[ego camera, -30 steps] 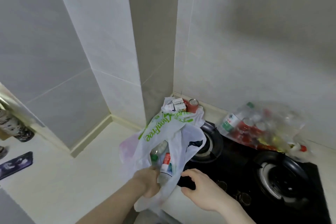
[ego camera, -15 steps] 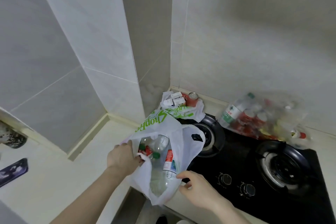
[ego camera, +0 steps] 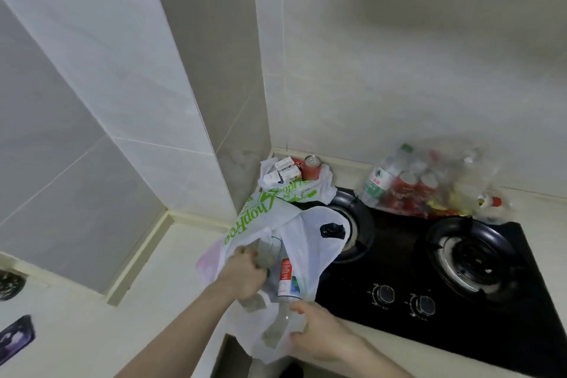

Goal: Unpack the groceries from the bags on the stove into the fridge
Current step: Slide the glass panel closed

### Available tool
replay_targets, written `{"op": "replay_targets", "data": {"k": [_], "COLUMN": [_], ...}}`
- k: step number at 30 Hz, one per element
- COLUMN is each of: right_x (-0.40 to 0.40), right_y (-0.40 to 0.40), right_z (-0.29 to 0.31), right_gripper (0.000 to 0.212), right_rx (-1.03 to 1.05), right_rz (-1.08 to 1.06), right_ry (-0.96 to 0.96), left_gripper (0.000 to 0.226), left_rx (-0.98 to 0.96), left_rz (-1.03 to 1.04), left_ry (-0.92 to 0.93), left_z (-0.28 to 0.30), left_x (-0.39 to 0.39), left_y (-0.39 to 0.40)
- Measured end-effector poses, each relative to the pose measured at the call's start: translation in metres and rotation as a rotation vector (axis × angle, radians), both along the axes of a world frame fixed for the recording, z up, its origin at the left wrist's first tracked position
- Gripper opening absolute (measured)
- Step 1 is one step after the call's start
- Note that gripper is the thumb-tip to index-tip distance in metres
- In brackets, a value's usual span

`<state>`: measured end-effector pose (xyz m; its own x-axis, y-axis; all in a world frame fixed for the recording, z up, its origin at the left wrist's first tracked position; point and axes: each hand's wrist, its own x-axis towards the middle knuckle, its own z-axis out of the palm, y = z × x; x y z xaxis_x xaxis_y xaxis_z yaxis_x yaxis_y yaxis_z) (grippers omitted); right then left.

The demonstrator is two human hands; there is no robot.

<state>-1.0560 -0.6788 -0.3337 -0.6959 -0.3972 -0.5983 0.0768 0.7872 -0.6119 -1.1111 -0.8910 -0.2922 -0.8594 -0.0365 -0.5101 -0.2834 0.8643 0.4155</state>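
White plastic bag (ego camera: pixel 302 242): L hand (ego camera: pixel 245 276) fingers curled inside on bottle (ego camera: pixel 287 291); R hand (ego camera: pixel 319 334) fingers cup bag's bottom. Pull bottle straight up.

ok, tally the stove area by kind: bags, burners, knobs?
Plastic grocery bags: 3, the white green-lettered one held, a white one behind, a clear one
Round black burners: 2
Black control knobs: 2
Total: 7

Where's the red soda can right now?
In the head view, the red can stands upright in the back corner, left of the stove, beside small cartons in a white bag.
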Motion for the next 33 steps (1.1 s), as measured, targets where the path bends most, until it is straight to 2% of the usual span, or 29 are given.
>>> {"op": "replay_targets", "data": {"k": [2,4,7,11,14,18,20,23,27,30,33], "right_x": [0.000,-0.001,0.000,0.000,0.000,0.004,0.008,0.012,0.016,0.011,0.007], "right_y": [-0.002,-0.006,-0.014,-0.022,-0.028,-0.037,-0.041,-0.044,-0.045,-0.049,-0.060], "right_z": [-0.002,-0.003,-0.005,-0.015,-0.016,-0.023,-0.028,-0.031,-0.036,-0.033,-0.032], "right_gripper": [0.058,0.059,0.059,0.060,0.058,0.069,0.072,0.059,0.073,0.047,0.040], "right_rx": [0.007,0.017,0.037,0.079,0.090,0.056,0.033,0.030,0.090,0.051,0.027], "right_rz": [-0.061,-0.103,-0.140,-0.208,-0.255,-0.344,-0.401,-0.428,-0.461,-0.487,-0.557], "right_ry": [0.017,0.016,0.013,-0.022,-0.071,-0.163,-0.196,-0.236,-0.261,-0.317,-0.430], "left_gripper": [0.065,0.075,0.061,0.039,0.041,0.039,0.042,0.045,0.056,0.055,0.052], "left_rx": [-0.097,-0.199,-0.321,-0.384,-0.359,-0.286,-0.248,-0.141,-0.037,-0.043,-0.058], "left_rz": [0.055,0.069,0.025,-0.010,-0.016,0.008,0.071,0.180,0.251,0.274,0.266], "left_ry": [0.021,0.039,0.045,0.010,0.018,0.088,0.146,0.228,0.293,0.356,0.420], "left_z": [-0.009,-0.020,-0.032,-0.043,-0.051,-0.047,-0.035,-0.005,0.034,0.053,0.070], "left_x": [-0.006,-0.011,-0.016,-0.024,-0.028,-0.030,-0.031,-0.040,-0.046,-0.031,-0.015], "left_y": [-0.010,-0.020,-0.032,-0.049,-0.058,-0.060,-0.060,-0.061,-0.073,-0.085,-0.093]}}
